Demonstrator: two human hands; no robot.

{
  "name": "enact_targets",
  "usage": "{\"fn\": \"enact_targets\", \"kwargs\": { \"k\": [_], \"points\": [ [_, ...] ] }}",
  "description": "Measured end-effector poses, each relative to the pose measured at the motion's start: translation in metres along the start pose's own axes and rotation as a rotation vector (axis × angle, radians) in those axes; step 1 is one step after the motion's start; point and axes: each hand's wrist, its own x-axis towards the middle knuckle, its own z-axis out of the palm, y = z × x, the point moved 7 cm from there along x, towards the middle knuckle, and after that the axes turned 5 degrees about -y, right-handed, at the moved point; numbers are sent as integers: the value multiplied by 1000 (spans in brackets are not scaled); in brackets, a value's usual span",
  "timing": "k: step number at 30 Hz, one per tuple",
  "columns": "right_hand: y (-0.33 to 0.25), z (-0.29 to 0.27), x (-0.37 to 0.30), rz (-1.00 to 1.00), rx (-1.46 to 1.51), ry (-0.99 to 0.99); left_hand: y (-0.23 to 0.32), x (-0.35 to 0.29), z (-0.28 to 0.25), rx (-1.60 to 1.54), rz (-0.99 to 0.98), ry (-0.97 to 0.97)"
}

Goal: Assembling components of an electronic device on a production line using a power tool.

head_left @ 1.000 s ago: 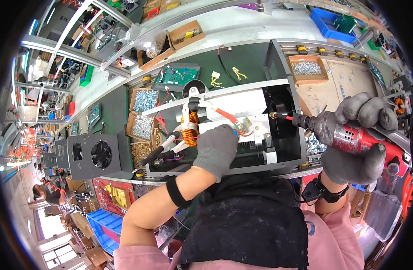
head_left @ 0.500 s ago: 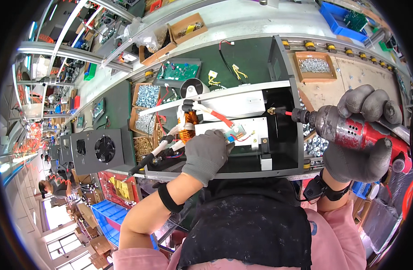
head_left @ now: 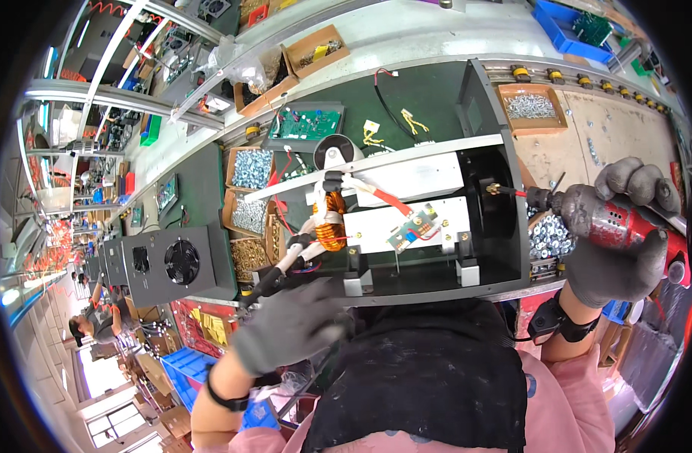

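Note:
My right hand (head_left: 614, 275), in a grey glove, is wrapped round a worn red power driver (head_left: 591, 219). The driver points left, and a brass-coloured fastener (head_left: 494, 189) sits at its bit tip, over the right part of a dark metal chassis (head_left: 514, 249). My left hand (head_left: 289, 326), also gloved, is just off the chassis's near left edge; motion smears its fingers. Inside the chassis are a copper coil (head_left: 331, 220), a white plate (head_left: 361, 232) and a small green circuit board (head_left: 412, 230) lying tilted over the plate. Red and white cables run from the coil.
Boxes of screws (head_left: 531, 108) and washers (head_left: 551, 235) stand right of the chassis, with more screw boxes (head_left: 250, 167) at its left. A larger circuit board (head_left: 308, 124) lies behind. A panel with a fan (head_left: 169, 260) stands left. Another person (head_left: 104, 321) works far left.
My left hand has left the small circuit board and moved toward me and to the left, out of the chassis. The driver stays in my right hand. The view has shifted slightly.

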Motion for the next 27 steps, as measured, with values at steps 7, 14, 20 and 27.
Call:
{"fn": "enact_targets", "kwargs": {
  "k": [7,14,20,27],
  "points": [
    [-8,34,-13,-82,-202,250,-126,4,-129,63,-266,486],
    [-10,70,-22,-59,-185,137,-46,165,-79,121,173,44],
    [-19,67,-37,-78,-227,260,-27,159,-63,484,202,274],
    [-24,65,-51,-113,-231,302,-33,162,-61,631,260,496]
  ]
}}
